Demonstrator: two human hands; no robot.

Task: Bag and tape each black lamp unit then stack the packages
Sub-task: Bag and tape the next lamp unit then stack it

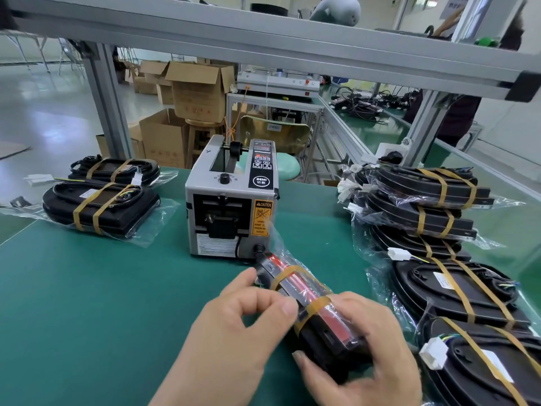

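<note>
A black lamp unit (pixel 316 303) with a red lens sits in a clear bag between my hands, just in front of the tape dispenser (pixel 231 197). Two bands of tan tape wrap it. My left hand (pixel 243 326) pinches its left side at the nearer band. My right hand (pixel 371 356) grips its near end from the right. Two taped packages (pixel 102 206) lie at the left of the green mat. A tall stack of taped packages (pixel 424 200) stands at the right, with more packages (pixel 456 291) spread in front of it.
The grey tape dispenser stands mid-table on the green mat (pixel 87 288). An aluminium frame beam (pixel 263 39) crosses overhead with a post (pixel 108 104) at the left. Cardboard boxes (pixel 199 92), a stool and a second bench lie beyond the table.
</note>
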